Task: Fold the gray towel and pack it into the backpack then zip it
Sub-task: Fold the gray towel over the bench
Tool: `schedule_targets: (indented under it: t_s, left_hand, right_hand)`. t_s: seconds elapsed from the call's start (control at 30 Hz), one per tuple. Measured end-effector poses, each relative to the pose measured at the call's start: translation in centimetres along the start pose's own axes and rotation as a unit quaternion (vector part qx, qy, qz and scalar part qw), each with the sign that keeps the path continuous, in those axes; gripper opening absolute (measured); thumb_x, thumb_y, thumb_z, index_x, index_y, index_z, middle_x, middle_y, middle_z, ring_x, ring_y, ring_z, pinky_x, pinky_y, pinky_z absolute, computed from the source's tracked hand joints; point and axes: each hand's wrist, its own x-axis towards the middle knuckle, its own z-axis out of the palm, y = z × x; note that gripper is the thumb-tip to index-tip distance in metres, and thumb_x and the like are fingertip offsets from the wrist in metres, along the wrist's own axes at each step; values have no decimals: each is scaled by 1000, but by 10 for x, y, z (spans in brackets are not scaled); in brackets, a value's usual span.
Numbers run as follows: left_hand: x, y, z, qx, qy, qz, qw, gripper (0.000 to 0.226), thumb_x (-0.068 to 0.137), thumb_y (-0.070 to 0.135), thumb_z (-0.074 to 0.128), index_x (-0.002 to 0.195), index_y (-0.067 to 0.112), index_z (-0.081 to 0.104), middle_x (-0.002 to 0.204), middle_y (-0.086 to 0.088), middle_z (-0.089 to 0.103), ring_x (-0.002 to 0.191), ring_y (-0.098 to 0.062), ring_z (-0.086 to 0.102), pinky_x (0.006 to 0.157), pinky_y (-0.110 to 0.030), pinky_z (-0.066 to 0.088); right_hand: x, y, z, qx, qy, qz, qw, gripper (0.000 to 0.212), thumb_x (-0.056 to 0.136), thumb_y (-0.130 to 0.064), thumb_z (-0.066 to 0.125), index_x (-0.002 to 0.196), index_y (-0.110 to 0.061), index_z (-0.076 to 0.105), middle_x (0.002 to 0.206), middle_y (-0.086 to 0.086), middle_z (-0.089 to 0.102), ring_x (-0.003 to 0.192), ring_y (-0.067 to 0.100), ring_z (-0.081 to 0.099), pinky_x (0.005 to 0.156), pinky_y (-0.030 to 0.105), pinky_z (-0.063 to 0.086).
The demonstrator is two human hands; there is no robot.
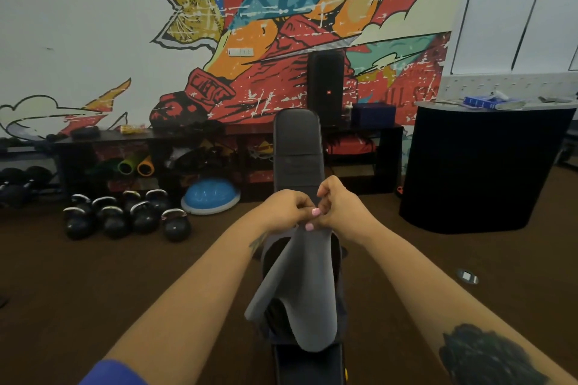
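Gray cloth hangs in the middle of the head view: the gray towel (pixel 297 284) is held up by its top edge and drapes down in soft folds, its lower end rounded and loose. Both arms reach forward from the bottom of the picture. The left hand (pixel 283 208) and the right hand (pixel 339 205) are brought together, touching, with fingers curled and pinched on the towel's upper corners, pink nails showing where they meet. The right forearm carries a dark tattoo; a blue sleeve edge shows at the left arm.

Behind the towel, a dark padded bench (pixel 297 150) runs away from the person, and a dark object lies on it under the cloth, too hidden to tell whether it is the backpack. The floor is brown carpet (pixel 93 275).

To the left, black kettlebells (pixel 125 216) stand in a cluster on the floor, with a blue balance dome (pixel 211 195) just beside them. A low black shelf (pixel 187 159) stands against the wall, a tall black speaker (pixel 327 87) on it. A bright mural (pixel 281 9) covers the wall. At the right stands a black rounded counter (pixel 478 166).
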Motion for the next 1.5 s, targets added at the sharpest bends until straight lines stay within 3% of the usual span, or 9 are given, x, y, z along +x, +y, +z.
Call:
schedule_targets:
  t_s: [0.2, 0.33, 0.67, 0.83, 0.93, 1.07, 1.17, 1.3, 1.5]
  left_hand:
    - [1, -9, -12, 6, 79, 20, 997, 17, 97, 26, 45, 81, 30, 49, 77, 8, 50, 70, -7, 46, 61, -22, 36]
    - [4, -21, -26, 15, 146, 18, 989, 11, 97, 23, 44, 88, 20, 50, 81, 5, 51, 78, -13, 47, 72, -29, 38]
    - [1, -46, -53, -35, 279, -8, 960, 15, 99, 21, 40, 90, 14, 49, 78, 3, 50, 74, -13, 43, 61, -25, 35]
    - [-2, -52, -61, -49, 321, -32, 945, 14, 99, 23, 39, 93, 16, 49, 86, 2, 49, 76, -9, 43, 63, -23, 32]
    - [-4, -57, -63, -62, 341, -39, 937, 17, 99, 23, 40, 100, 12, 53, 91, 0, 53, 79, -9, 46, 62, -20, 34]
    - [-7, -64, -65, -87, 372, -49, 923, 18, 98, 21, 43, 102, 9, 55, 97, -1, 56, 89, -15, 49, 75, -27, 35]
    - [-8, -70, -65, -105, 382, -59, 916, 13, 97, 20, 45, 98, 12, 54, 97, -1, 55, 90, -15, 49, 76, -28, 35]
    - [-9, -79, -62, -131, 379, -60, 914, 10, 96, 19, 49, 99, 15, 57, 97, 0, 59, 91, -16, 54, 74, -28, 45]
    - [-12, -84, -60, -147, 343, -64, 926, 19, 94, 17, 53, 109, 16, 65, 111, -4, 66, 105, -19, 60, 95, -39, 51]
  right_hand:
    - [4, 12, 1, -24, -30, 27, 999, 53, 82, -23, 71, 128, -19, 44, 97, 2, 63, 91, 17, 63, 75, 23, 49]
    - [4, 21, -5, -69, -84, 56, 993, 35, 85, -26, 67, 118, -17, 59, 112, 2, 65, 103, 19, 61, 86, 28, 49]
    - [1, 45, -10, -121, -166, 130, 970, 46, 82, -40, 69, 104, 0, 68, 110, 23, 65, 92, 35, 62, 69, 30, 40]
    - [2, 50, -12, -67, -91, 159, 981, 51, 81, -43, 69, 100, 5, 67, 100, 23, 67, 86, 34, 64, 66, 27, 42]
    - [1, 47, -16, -7, -6, 155, 988, 32, 80, -35, 73, 81, -4, 67, 77, 8, 65, 69, 16, 59, 55, 18, 43]
    - [2, 46, -20, 171, 99, 147, 969, 26, 79, -21, 74, 93, 0, 69, 84, 5, 68, 77, 18, 64, 58, 21, 48]
    - [2, 42, -20, 248, 129, 138, 950, 3, 83, -15, 70, 84, -13, 68, 85, 1, 69, 81, 18, 65, 62, 22, 50]
    - [3, 43, -19, 280, 181, 134, 933, 1, 85, -17, 68, 84, -16, 69, 87, -1, 69, 83, 14, 64, 64, 22, 50]
    - [7, 44, -18, 287, 217, 141, 923, 8, 88, -19, 65, 81, -21, 69, 89, -2, 70, 85, 11, 63, 65, 21, 48]
